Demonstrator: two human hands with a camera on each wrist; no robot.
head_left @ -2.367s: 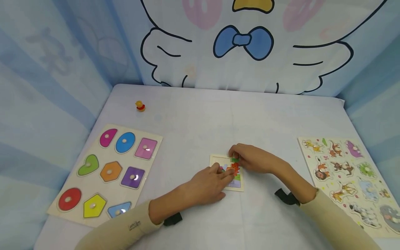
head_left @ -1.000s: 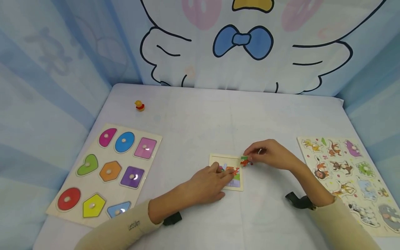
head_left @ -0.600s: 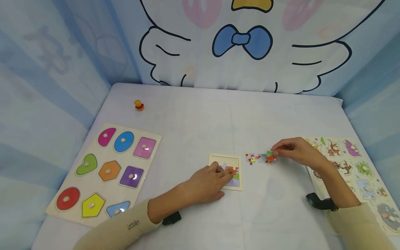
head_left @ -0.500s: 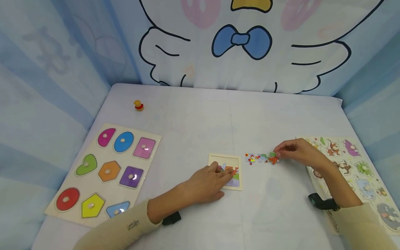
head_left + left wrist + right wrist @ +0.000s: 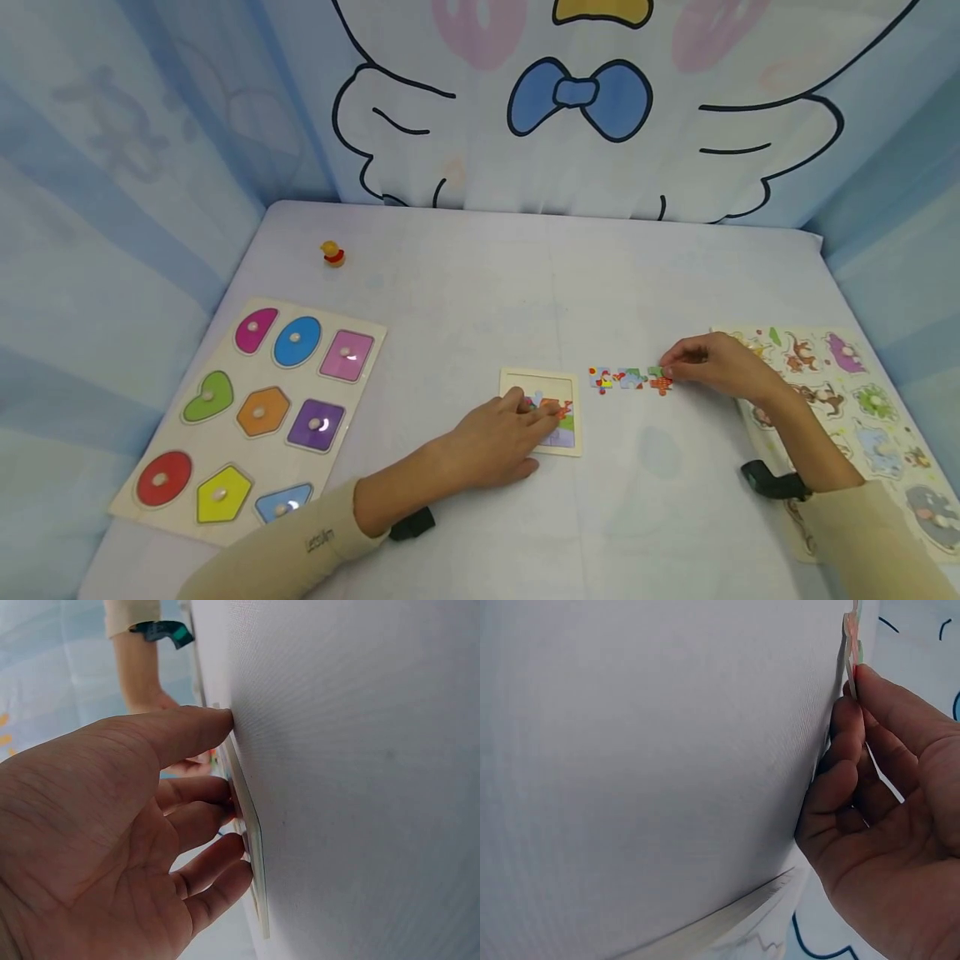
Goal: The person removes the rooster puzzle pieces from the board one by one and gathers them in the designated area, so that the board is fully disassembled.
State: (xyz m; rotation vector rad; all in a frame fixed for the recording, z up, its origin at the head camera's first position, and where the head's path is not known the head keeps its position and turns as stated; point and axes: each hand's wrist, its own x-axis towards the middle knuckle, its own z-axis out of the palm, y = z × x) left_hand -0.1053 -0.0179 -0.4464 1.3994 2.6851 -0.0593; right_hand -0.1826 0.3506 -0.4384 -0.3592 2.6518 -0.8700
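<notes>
In the head view, my left hand (image 5: 498, 442) rests its fingers on a small framed jigsaw puzzle (image 5: 578, 412), hiding part of its picture. The frame's upper part shows bare wood. The left wrist view shows those fingers fairly straight, tips on the puzzle board (image 5: 253, 847), with the thumb at the cloth. Off to the right, my right hand (image 5: 720, 367) pinches a red and green jigsaw piece (image 5: 660, 383) between thumb and fingers, low against the table. Left of that piece lie two others in a row, a blue-green piece (image 5: 630, 379) and a yellow-red piece (image 5: 602, 380).
A shapes board (image 5: 225, 450) with coloured knobbed pieces lies at the left. An animal puzzle board (image 5: 862, 417) lies at the right, partly beneath the right forearm. A small yellow and red duck figure (image 5: 333, 254) stands at the back left of the white-covered table (image 5: 465, 292).
My right hand has lifted the red and green piece out of the frame and carried it right, to the end of the row of loose pieces. The left hand has stayed on the puzzle.
</notes>
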